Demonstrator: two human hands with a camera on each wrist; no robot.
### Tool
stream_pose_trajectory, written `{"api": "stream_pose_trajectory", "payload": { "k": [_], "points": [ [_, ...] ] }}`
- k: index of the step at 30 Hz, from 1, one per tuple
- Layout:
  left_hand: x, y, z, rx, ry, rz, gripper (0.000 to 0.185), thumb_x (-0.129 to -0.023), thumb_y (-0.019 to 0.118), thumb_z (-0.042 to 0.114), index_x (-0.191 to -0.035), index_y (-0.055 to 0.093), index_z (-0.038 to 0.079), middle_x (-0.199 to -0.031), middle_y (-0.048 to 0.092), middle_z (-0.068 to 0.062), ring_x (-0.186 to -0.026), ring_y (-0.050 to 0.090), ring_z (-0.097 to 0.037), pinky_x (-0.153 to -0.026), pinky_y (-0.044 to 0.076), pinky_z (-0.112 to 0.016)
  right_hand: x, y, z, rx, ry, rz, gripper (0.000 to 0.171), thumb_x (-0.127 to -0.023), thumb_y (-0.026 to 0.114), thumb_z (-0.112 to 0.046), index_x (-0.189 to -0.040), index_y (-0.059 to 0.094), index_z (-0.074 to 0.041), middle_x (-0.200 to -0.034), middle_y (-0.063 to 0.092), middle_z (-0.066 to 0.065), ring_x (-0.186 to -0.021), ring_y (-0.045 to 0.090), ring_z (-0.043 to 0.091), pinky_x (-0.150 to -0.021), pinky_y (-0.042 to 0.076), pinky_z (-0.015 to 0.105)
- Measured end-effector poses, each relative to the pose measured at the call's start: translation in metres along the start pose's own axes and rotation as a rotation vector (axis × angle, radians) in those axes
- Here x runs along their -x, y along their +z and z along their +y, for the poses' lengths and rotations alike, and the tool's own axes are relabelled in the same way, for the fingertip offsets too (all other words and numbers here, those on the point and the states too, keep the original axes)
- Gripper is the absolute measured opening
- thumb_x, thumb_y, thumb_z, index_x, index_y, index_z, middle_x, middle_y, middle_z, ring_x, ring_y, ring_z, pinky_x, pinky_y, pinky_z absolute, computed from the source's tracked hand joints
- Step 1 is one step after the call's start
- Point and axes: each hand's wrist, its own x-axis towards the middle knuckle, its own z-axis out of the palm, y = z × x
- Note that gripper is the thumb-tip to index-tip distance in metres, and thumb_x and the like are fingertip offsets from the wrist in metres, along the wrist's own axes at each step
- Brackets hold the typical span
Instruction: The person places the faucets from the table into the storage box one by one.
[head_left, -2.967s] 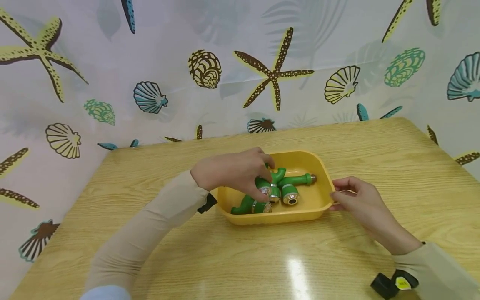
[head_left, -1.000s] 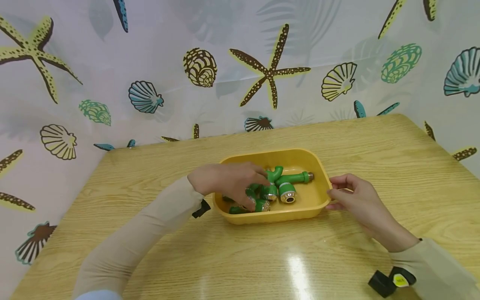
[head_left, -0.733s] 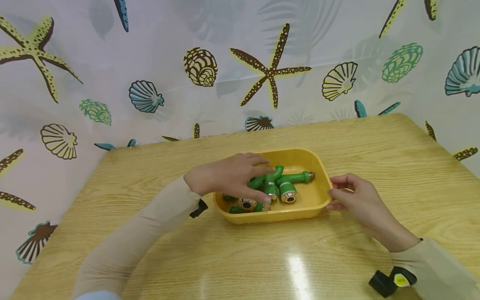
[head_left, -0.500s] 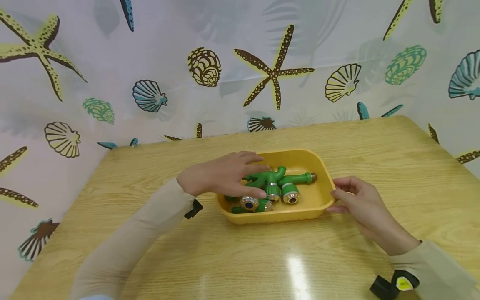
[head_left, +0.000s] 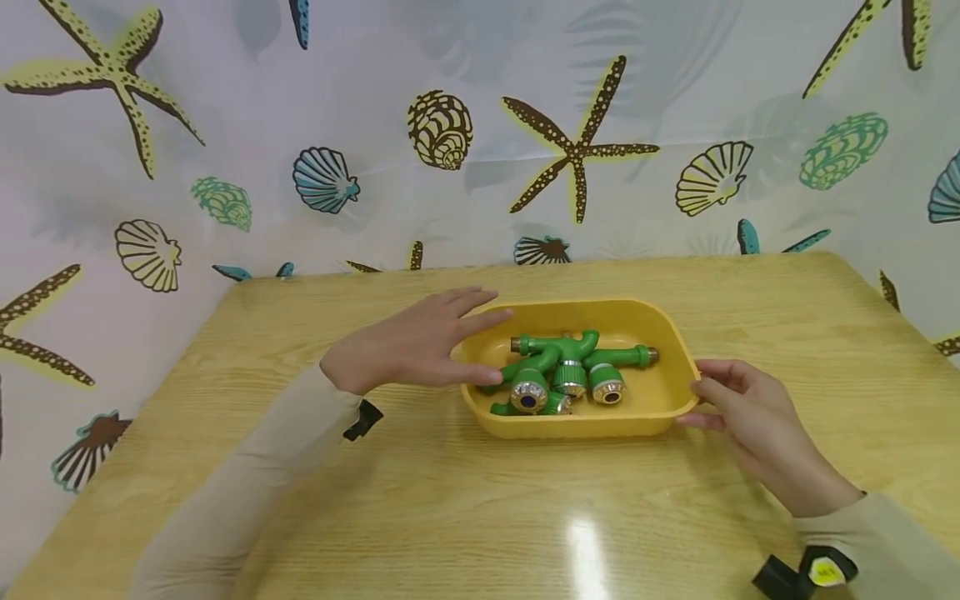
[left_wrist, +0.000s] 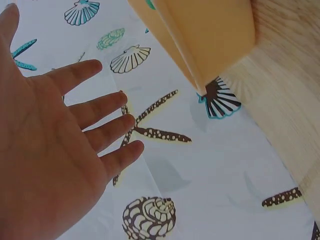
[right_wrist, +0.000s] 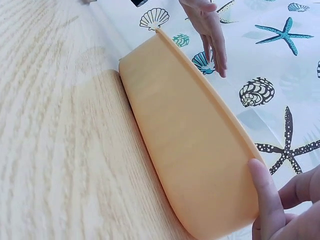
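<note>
A yellow plastic basin [head_left: 577,427] stands on the table with several green taps in it. One tap [head_left: 528,385] at the left has a silvery knob end with a dark centre; another tap [head_left: 606,380] lies to its right, and a ribbed tap [head_left: 570,375] sits between them. My left hand [head_left: 416,343] hovers at the basin's left end, fingers straight and spread, holding nothing; the left wrist view shows its bare palm [left_wrist: 50,145]. My right hand [head_left: 761,433] pinches the basin's right rim, thumb on the outer wall [right_wrist: 190,135] side in the right wrist view.
The wooden table [head_left: 420,508] extends around the basin on all sides. Behind it hangs a pale cloth [head_left: 495,217] printed with starfish and shells. A black strap mount [head_left: 806,573] sits on the right wrist.
My left hand has come out from among the taps, straightened its fingers and drawn back left to the basin's end. The right hand keeps hold of the rim. The head view has shifted slightly.
</note>
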Motion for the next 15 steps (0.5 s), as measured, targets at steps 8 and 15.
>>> {"api": "stream_pose_trajectory", "payload": {
  "k": [8,15],
  "points": [
    [0.023,0.003,-0.015,-0.018,-0.077,0.035,0.082,-0.089,0.056,0.061,-0.153,0.032,0.015,-0.157,0.021,-0.014,-0.144,0.015,-0.035,-0.113,0.017,-0.053,-0.012,-0.004,0.0,-0.001,-0.01,0.021,0.043,-0.099,0.049,-0.006,-0.137,0.035,0.009,-0.121,0.041,0.011,-0.089,0.057,0.007,-0.073,0.055,0.028],
    [0.044,0.006,-0.027,-0.007,-0.131,0.055,0.08,-0.091,0.054,0.06,-0.153,0.03,0.015,-0.158,0.019,-0.015,-0.144,0.014,-0.034,-0.113,0.016,-0.052,-0.029,-0.011,-0.004,-0.075,-0.006,0.008,0.035,-0.099,0.05,-0.006,-0.132,0.04,0.002,-0.119,0.042,0.01,-0.09,0.058,0.008,-0.075,0.055,0.028]
  ]
}}
